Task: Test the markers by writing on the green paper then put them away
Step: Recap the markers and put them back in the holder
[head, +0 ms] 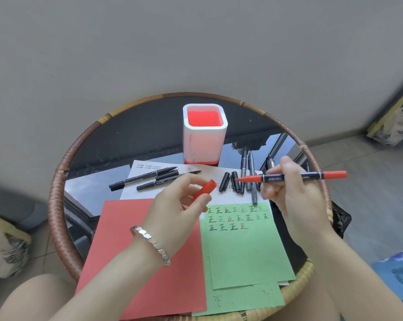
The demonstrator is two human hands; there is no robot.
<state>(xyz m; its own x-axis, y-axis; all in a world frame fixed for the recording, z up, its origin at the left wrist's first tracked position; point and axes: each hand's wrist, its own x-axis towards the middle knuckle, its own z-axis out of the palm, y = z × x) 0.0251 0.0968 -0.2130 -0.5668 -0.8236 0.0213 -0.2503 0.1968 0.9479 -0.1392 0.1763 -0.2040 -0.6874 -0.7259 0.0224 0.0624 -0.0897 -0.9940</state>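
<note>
Over the table [149, 135] your R hand [295, 195] grips marker [288, 177], tip bare; L hand [172, 205] pinches cap [205, 189]; green paper [249, 256] lies at 5 o'clock. Likely recapping: line cap w/ tip, push straight till seated, then cup [205, 144] at 12.

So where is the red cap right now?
Head view, centre: the red cap is pinched in the left hand over the white paper, just left of the bare tip of the red marker held by the right hand.
</note>
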